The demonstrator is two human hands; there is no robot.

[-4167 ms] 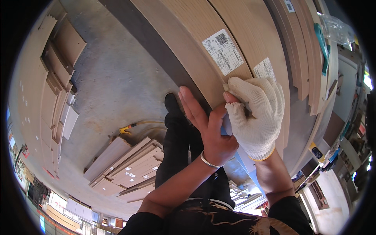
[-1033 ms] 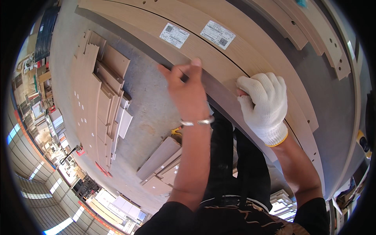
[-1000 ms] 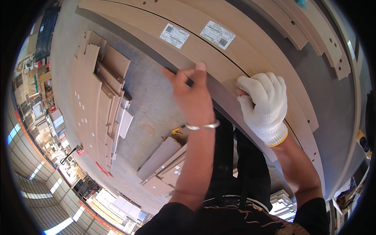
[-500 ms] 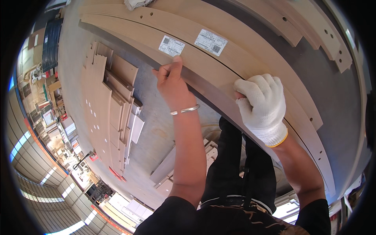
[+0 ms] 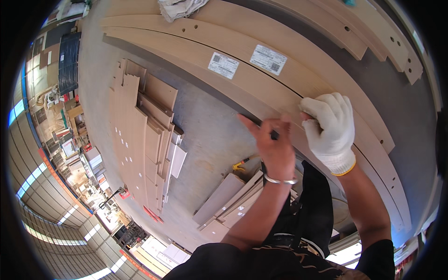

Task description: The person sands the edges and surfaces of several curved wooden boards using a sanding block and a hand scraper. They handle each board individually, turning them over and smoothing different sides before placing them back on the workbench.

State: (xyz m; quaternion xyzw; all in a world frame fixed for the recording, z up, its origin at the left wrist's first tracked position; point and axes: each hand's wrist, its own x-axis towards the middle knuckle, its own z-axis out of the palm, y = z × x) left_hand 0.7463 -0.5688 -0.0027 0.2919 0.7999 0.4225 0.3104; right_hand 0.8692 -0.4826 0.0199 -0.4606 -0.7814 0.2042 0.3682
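Two long, curved, wood-coloured panels [image 5: 154,39] lie side by side with a narrow dark seam between them. Each carries a white printed label, one on the near panel [image 5: 223,65] and one on the far panel [image 5: 268,59]. My bare left hand [image 5: 276,144], with a silver bangle at the wrist, is over the near panel's edge. One finger points out to the left while the others curl in; its fingertips are blurred. Beside it, my right hand [image 5: 330,128], in a white knit glove, is closed over the panels near the seam. Whatever either hand pinches is hidden.
A white cloth bundle [image 5: 179,8] lies at the panels' far end. More drilled boards [image 5: 373,35] are at the upper right. On the floor to the left lies a board stack [image 5: 135,135]; a smaller pile [image 5: 228,200] sits near my legs, beside a yellow-and-black tool [image 5: 239,164].
My left hand has moved right and nearer, from beside a label to next to my gloved hand. The right hand stays over the seam. The whole view has shifted slightly.
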